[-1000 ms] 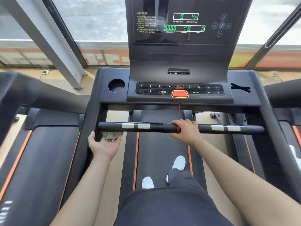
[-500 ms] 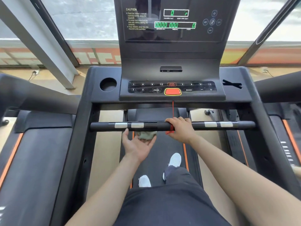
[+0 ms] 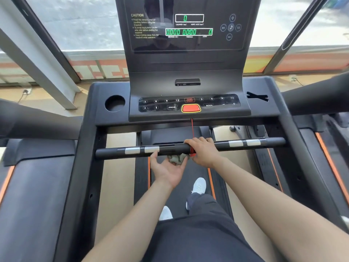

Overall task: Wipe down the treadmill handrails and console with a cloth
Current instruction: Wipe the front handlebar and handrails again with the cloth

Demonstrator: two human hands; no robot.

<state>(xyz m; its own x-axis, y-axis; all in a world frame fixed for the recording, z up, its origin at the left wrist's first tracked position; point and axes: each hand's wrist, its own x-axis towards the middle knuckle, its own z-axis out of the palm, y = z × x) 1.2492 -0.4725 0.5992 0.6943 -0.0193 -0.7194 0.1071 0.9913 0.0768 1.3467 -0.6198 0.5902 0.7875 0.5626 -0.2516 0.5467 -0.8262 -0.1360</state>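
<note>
A black crossbar handrail (image 3: 264,142) with silver sensor strips spans the treadmill in front of me. My left hand (image 3: 167,170), palm up, presses a crumpled grey-green cloth (image 3: 177,159) against the underside of the bar near its middle. My right hand (image 3: 203,151) grips the bar from above just right of the cloth, beside a red safety cord (image 3: 192,129) wound round the bar. Above stands the black console (image 3: 188,87) with its button panel, an orange stop button (image 3: 191,108) and a lit green display (image 3: 188,32).
A round cup holder (image 3: 114,103) sits left of the button panel. Black side rails (image 3: 86,167) frame the belt (image 3: 181,186), where my white shoes stand. Neighbouring treadmills (image 3: 34,186) flank both sides. Windows and slanted beams lie ahead.
My left hand has slid the cloth rightward under the bar, from its left end to the middle beside my right hand. The right hand has kept its grip.
</note>
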